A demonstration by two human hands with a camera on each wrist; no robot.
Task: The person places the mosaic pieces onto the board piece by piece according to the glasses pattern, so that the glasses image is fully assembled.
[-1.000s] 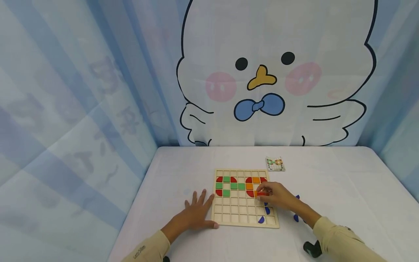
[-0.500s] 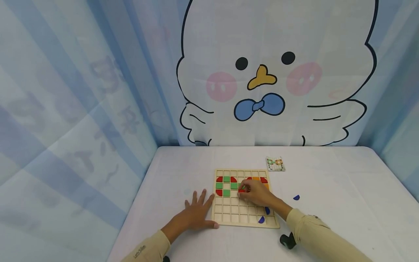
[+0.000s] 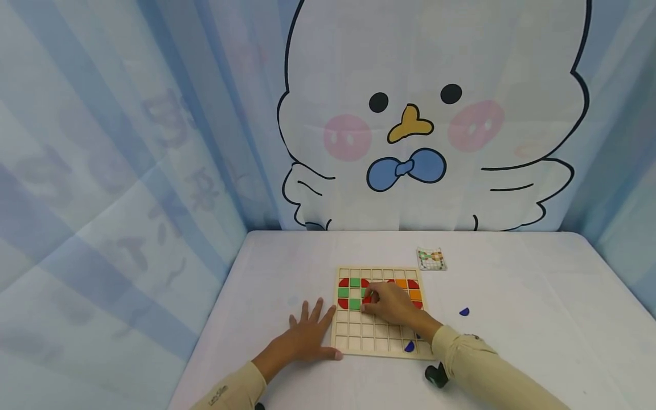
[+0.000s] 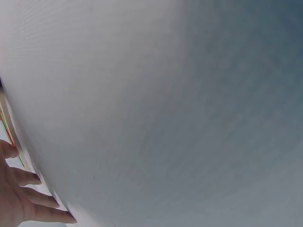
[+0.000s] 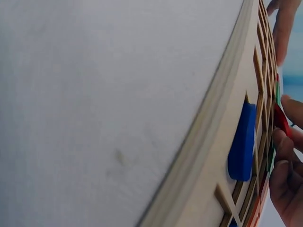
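A wooden grid board (image 3: 353, 344) lies on the table with red quarter-round pieces (image 3: 343, 283), green squares (image 3: 355, 282) and orange squares (image 3: 401, 283) in its upper rows. My right hand (image 3: 392, 303) is over the middle of the board, pinching a red piece (image 5: 281, 120) between thumb and fingertips just beside the left green group. It hides part of the centre cells. My left hand (image 3: 309, 333), also in the left wrist view (image 4: 23, 201), rests with spread fingers at the board's left edge, its fingertip and thumb touching the rim.
A blue piece (image 3: 409, 346) lies loose on the board's lower right, seen close in the right wrist view (image 5: 242, 142). Another blue piece (image 3: 464, 312) lies on the table to the right. A small pattern card (image 3: 431, 259) lies behind the board's far right corner.
My right hand has moved left across the board, from the right-hand group to the left green group, with a red piece pinched. My left hand has stayed in place.
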